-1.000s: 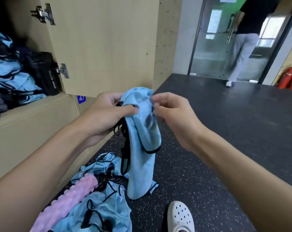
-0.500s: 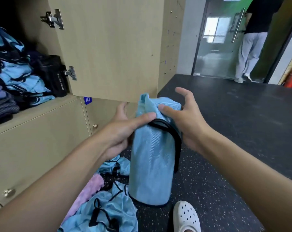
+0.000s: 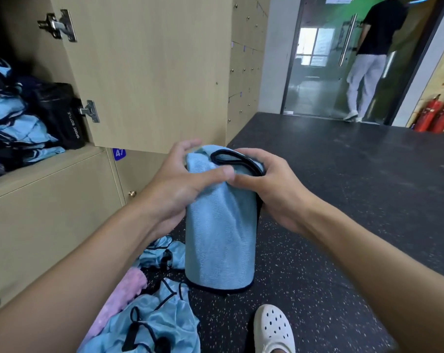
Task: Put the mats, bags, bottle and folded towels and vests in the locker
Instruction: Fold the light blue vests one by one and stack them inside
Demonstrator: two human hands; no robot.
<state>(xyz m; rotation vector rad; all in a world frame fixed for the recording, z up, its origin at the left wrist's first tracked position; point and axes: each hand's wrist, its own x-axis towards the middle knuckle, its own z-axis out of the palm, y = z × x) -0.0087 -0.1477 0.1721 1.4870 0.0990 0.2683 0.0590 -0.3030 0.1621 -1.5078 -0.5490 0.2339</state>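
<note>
A light blue vest with black trim (image 3: 219,235) hangs folded in front of me, above the dark floor. My left hand (image 3: 180,189) grips its top left edge, thumb across the front. My right hand (image 3: 269,189) holds the top right, fingers curled round the black trim. The open locker (image 3: 37,171) at the left holds a stack of folded blue vests (image 3: 17,131) and a black sport bottle (image 3: 63,115). More blue vests (image 3: 152,324) and a pink foam mat (image 3: 119,299) lie on the floor below my left arm.
The open locker door (image 3: 152,72) stands just behind my hands. A white clog (image 3: 273,327) shows at the bottom. A person (image 3: 371,59) walks through the glass doorway at the back right, beside red fire extinguishers (image 3: 434,113). The dark speckled floor (image 3: 343,174) spreads to the right.
The vest went from a loose crumpled strip to a flat fold. Both hands closed together over its top edge, and the view drew closer to the locker.
</note>
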